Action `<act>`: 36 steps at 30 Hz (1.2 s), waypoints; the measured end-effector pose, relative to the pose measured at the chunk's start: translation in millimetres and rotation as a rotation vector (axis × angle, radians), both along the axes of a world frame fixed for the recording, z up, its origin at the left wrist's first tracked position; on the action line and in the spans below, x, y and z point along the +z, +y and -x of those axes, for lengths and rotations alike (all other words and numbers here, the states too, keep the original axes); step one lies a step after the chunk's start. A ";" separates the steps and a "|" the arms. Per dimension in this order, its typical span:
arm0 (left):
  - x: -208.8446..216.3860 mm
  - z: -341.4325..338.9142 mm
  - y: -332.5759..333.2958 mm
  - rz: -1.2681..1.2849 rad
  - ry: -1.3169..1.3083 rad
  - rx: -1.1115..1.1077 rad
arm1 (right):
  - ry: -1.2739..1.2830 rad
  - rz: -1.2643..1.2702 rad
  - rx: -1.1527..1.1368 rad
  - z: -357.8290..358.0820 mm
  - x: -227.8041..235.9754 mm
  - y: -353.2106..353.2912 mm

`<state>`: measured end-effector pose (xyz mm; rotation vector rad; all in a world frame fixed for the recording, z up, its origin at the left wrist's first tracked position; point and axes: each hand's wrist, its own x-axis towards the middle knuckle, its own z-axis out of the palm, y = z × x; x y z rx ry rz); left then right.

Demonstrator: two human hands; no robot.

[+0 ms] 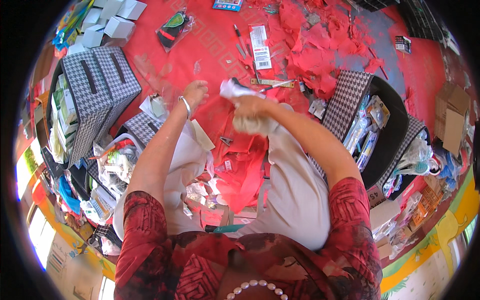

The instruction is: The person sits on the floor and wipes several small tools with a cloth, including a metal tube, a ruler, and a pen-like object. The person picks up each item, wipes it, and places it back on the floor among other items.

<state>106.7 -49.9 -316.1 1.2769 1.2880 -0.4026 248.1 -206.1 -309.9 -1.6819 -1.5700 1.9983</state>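
My right hand (252,106) is smeared by motion and closed round a crumpled white thing (235,89) with a dark end, perhaps paper or cloth; its kind is unclear. To its left, my left hand (195,93) is raised with fingers loosely bent and apart, holding nothing I can see. A silver bangle (185,107) circles that wrist. Beyond the right hand lie a wooden ruler (274,83) and a slim pen-like tool (276,86). A small dark metal clip (226,141) rests on red material between my legs.
Houndstooth storage boxes stand at left (107,75) and right (345,102), filled with packets. White boxes (117,27) are piled far left. Torn red scraps (320,50) litter the far floor near a white-and-red package card (259,46). A cardboard box (451,117) sits far right.
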 end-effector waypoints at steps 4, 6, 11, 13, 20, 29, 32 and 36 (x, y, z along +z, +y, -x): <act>-23.9 4.3 10.8 -0.113 0.053 -0.124 | 0.366 -0.131 -0.267 37.0 33.8 -28.7; -37.5 9.0 17.4 -0.226 0.062 -0.261 | 0.516 -0.061 -0.441 22.0 42.0 -41.8; -59.0 13.3 57.4 -0.548 0.057 -0.504 | 0.136 0.198 -0.945 -78.6 48.3 -79.0; -62.0 10.5 79.9 -0.649 0.133 -0.589 | -0.166 0.018 -0.835 -110.9 58.2 -89.9; -62.6 -14.2 128.5 -1.133 0.307 -0.805 | 0.080 0.187 -1.233 -113.5 82.8 -111.1; -67.4 -40.8 173.6 -0.817 0.371 -0.659 | 0.257 0.234 -1.390 -110.3 82.4 -82.6; -68.9 -47.2 170.0 -0.674 0.453 -0.718 | 0.233 0.219 -1.418 -112.2 84.1 -73.1; -55.0 -47.7 136.7 -0.663 0.497 -0.818 | 0.183 0.232 -1.438 -112.0 86.6 -66.8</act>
